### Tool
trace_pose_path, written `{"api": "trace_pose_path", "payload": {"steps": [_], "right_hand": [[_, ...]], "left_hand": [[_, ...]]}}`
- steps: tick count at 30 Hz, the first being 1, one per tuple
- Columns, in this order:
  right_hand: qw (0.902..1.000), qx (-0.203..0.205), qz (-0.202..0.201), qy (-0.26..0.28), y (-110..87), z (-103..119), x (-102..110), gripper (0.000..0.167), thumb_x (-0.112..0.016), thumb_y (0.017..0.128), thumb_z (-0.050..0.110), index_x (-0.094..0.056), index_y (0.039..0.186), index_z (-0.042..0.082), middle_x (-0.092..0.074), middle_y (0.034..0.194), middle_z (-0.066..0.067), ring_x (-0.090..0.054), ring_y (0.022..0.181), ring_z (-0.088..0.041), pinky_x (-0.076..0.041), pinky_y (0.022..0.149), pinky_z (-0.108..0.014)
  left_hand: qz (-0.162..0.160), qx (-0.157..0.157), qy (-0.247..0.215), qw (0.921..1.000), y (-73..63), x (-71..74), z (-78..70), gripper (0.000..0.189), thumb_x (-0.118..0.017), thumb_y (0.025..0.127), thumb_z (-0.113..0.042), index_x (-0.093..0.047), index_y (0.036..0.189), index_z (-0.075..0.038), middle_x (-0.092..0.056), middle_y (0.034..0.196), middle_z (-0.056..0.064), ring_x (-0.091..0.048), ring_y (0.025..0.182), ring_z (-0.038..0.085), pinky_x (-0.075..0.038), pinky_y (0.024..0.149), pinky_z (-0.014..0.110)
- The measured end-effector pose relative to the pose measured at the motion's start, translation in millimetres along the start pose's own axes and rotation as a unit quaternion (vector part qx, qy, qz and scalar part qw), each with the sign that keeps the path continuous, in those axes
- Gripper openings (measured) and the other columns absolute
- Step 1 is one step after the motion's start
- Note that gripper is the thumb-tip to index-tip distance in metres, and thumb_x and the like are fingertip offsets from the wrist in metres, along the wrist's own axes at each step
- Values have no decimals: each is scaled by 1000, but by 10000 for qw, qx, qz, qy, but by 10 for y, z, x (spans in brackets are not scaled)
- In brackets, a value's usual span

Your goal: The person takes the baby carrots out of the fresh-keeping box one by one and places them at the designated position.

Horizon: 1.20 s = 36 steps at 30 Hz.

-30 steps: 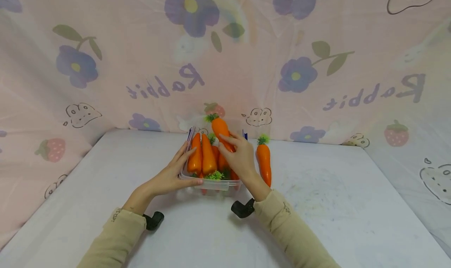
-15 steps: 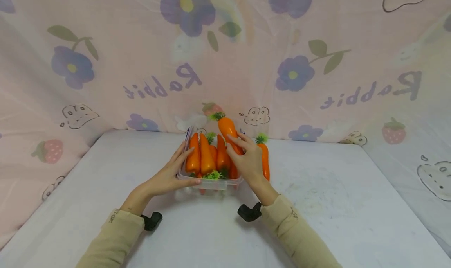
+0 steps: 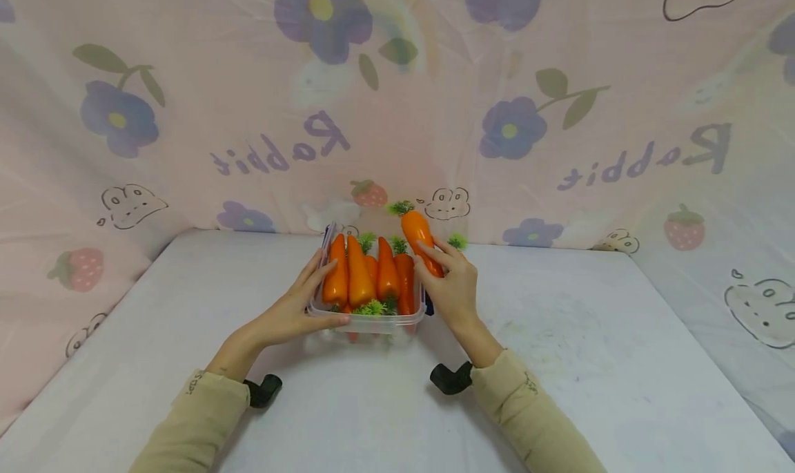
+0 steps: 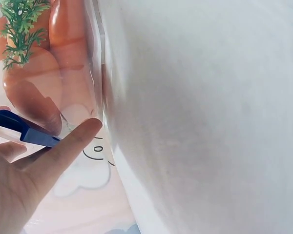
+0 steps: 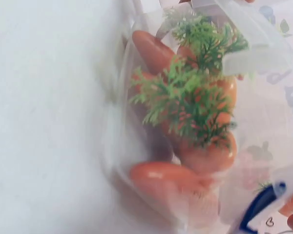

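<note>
A clear plastic box [image 3: 373, 321] full of orange toy carrots with green tops stands on the white table. My left hand [image 3: 295, 304] rests against its left side, fingers extended at the rim and thumb straight along the front. In the left wrist view, a straight finger [image 4: 68, 151] touches the box beside a blue latch [image 4: 27, 129]. My right hand [image 3: 456, 283] pinches one carrot [image 3: 417, 231] over the box's right edge, its green top pointing away. In the right wrist view, carrots [image 5: 205, 151] show through the clear wall; the right hand is barely visible at the lower right corner.
Another carrot lies on the table right of the box; only its green top [image 3: 457, 241] shows behind my right hand. A patterned cloth [image 3: 397, 114] hangs along the table's back edge. Dark wrist camera mounts [image 3: 452, 378] sit under both sleeves.
My right hand has moved to the right with the carrot, from over the box's middle to its right edge, uncovering carrots inside. The left hand stays at the box.
</note>
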State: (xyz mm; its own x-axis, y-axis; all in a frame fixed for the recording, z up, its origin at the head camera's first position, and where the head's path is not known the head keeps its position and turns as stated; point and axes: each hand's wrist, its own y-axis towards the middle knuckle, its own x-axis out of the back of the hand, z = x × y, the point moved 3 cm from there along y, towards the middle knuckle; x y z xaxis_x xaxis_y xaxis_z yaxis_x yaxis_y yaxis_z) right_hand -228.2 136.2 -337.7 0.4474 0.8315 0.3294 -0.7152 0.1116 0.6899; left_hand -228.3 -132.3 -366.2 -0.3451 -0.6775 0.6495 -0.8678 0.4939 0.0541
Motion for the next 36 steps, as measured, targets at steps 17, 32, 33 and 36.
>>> {"api": "trace_pose_path", "payload": {"steps": [17, 32, 33, 36], "right_hand": [[9976, -418, -452, -320, -55, -296, 326, 25, -76, 82, 2, -76, 106, -2, -69, 119, -27, -69, 107, -43, -60, 80, -50], [9931, -816, -743, -396, -97, -534, 524, 24, -74, 82, 2, -76, 106, -4, -70, 117, -26, -69, 106, -41, -54, 80, -12], [9925, -835, -775, -450, -100, -558, 531, 24, -75, 82, 2, -76, 105, -3, -71, 117, -26, -69, 106, -41, -51, 77, -5], [9908, -882, -860, -556, -108, -620, 554, 24, -76, 80, 2, -76, 104, -3, -71, 116, -26, -69, 104, -42, -41, 69, 3]], "left_hand": [[19, -34, -11, 10000, -4, 1, -20, 102, -76, 85, -44, -15, 161, -14, 14, 168, 10, 2, 153, 46, -13, 115, 73], [7, -20, 50, 10000, -11, 6, -25, 101, -76, 85, -44, -15, 161, -15, 14, 168, 9, 0, 153, 47, -14, 115, 74], [4, -20, 58, 10000, -10, 6, -25, 101, -76, 85, -44, -15, 161, -15, 13, 168, 9, 0, 153, 46, -14, 115, 73], [-7, -30, 76, 10000, -8, 6, -25, 101, -76, 85, -44, -16, 161, -15, 13, 169, 9, 0, 154, 46, -14, 115, 73]]}}
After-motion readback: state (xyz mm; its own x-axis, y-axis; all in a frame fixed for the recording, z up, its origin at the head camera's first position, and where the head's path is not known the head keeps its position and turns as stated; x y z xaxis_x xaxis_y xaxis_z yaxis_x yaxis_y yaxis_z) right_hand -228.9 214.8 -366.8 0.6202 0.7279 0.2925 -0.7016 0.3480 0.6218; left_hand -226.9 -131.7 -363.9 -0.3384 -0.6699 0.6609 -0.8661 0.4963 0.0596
